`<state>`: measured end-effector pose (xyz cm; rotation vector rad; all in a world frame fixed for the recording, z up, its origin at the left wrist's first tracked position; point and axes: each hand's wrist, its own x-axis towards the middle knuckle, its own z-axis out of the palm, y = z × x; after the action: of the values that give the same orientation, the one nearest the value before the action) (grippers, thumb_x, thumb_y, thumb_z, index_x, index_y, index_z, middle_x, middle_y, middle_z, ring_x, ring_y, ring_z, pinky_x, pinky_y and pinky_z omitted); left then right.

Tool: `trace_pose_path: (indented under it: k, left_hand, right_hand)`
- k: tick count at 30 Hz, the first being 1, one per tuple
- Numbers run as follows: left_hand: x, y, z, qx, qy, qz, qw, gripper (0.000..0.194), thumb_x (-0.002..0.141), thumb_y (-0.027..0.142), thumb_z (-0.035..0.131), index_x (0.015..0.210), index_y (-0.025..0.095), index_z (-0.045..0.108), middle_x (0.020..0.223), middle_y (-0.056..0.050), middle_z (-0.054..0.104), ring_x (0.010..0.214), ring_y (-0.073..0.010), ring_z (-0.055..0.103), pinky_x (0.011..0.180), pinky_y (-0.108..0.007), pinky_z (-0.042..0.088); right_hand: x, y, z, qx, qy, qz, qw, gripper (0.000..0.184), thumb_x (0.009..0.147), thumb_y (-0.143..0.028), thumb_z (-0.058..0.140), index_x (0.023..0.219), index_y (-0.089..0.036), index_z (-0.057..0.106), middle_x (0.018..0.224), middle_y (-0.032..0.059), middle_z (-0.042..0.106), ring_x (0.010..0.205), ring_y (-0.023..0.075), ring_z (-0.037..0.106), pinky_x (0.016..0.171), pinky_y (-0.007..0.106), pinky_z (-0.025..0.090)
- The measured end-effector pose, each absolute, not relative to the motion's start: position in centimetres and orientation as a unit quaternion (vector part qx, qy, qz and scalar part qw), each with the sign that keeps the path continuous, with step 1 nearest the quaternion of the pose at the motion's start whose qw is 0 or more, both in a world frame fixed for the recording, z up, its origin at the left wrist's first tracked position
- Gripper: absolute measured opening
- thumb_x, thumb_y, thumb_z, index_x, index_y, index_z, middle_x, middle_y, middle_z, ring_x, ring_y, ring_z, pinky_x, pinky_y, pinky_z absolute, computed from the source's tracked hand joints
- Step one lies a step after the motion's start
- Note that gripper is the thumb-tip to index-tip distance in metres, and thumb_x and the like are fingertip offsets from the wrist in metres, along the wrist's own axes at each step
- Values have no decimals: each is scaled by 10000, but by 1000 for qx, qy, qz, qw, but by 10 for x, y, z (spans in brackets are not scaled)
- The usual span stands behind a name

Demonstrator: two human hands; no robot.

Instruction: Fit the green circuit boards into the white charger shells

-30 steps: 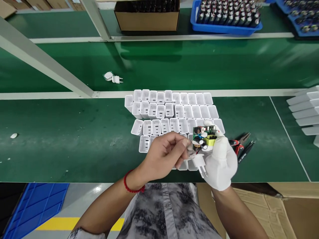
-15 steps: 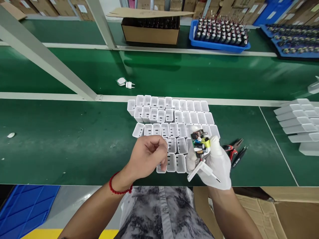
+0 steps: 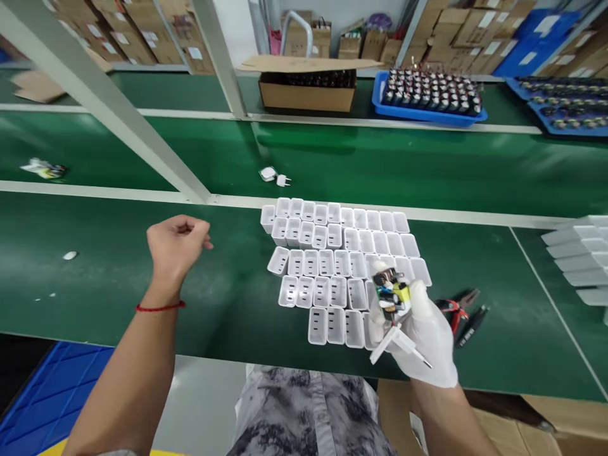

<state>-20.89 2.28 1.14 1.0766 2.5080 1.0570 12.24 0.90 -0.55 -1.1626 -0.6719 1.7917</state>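
Observation:
My right hand [image 3: 430, 335], in a white glove, is closed around a small circuit board [image 3: 390, 292] with capacitors and a yellow transformer. A white plastic plug piece with a metal pin [image 3: 401, 345] sticks out below the board, by the same fingers. Beneath and beside this hand stand rows of open white plastic cases [image 3: 336, 291], several with slots in the bottom. My bare left hand [image 3: 178, 247], with a red cord on the wrist, is held over the green bench to the left of the cases. Its fingers are curled in, and whatever they may hold is hidden.
Red-handled pliers [image 3: 458, 310] and a black tool [image 3: 472, 326] lie right of the gloved hand. White cases [image 3: 582, 253] are stacked far right. A white plug [image 3: 284, 180] lies behind the rows. A blue tray of components [image 3: 430, 114] and a cardboard box [image 3: 306, 96] stand on the shelf.
My left hand has moved left, away from the cases, with its fingers still curled. My right hand keeps its hold on the circuit board. The view has swung to the left.

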Motion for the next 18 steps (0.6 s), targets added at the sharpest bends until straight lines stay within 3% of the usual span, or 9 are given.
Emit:
trace_pose_path:
  k: [4,5,8,11,15,18]
  left_hand:
    - [-248,24,16,384,874,282,97,120,731,183,571,624,165,621,481,35,579,631,-186,634,676,-293,532]
    - [-253,26,16,396,875,262,97,68,724,181,591,709,161,654,553,21,630,694,-217,655,720,-325,540]
    - [-256,45,10,441,864,217,107,278,729,172,627,999,137,683,822,-54,739,868,-298,689,831,-413,546]
    - [-242,88,0,509,826,202,131,294,831,216,588,1096,134,685,992,-96,758,988,-281,696,930,-380,535]
    - [-215,167,-15,590,765,206,156,420,877,250,637,1289,166,620,1383,-96,636,1254,-227,605,1076,-295,469]
    - [-199,218,-24,617,742,195,175,398,902,310,680,1264,155,621,1379,-125,622,1257,-247,599,1091,-407,479]
  right_hand:
    - [127,11,-6,-470,-284,728,410,586,627,-744,787,724,-185,644,535,48,655,424,233,624,349,346,530]
    - [128,11,-6,-476,-280,724,413,575,618,-732,801,713,-188,642,527,42,650,406,226,609,336,343,523]
    - [130,12,-2,-500,-265,693,445,522,605,-663,852,654,-211,596,496,-3,611,364,177,555,298,290,480]
    - [128,11,5,-528,-241,675,456,511,644,-679,823,671,-225,592,490,-22,588,363,169,546,302,278,469]
    - [127,9,12,-561,-181,671,450,502,652,-640,841,899,-233,682,565,2,655,407,203,596,326,282,462]
    - [131,10,13,-551,-149,689,447,591,711,-610,811,1180,-279,670,652,4,704,425,192,600,386,300,503]
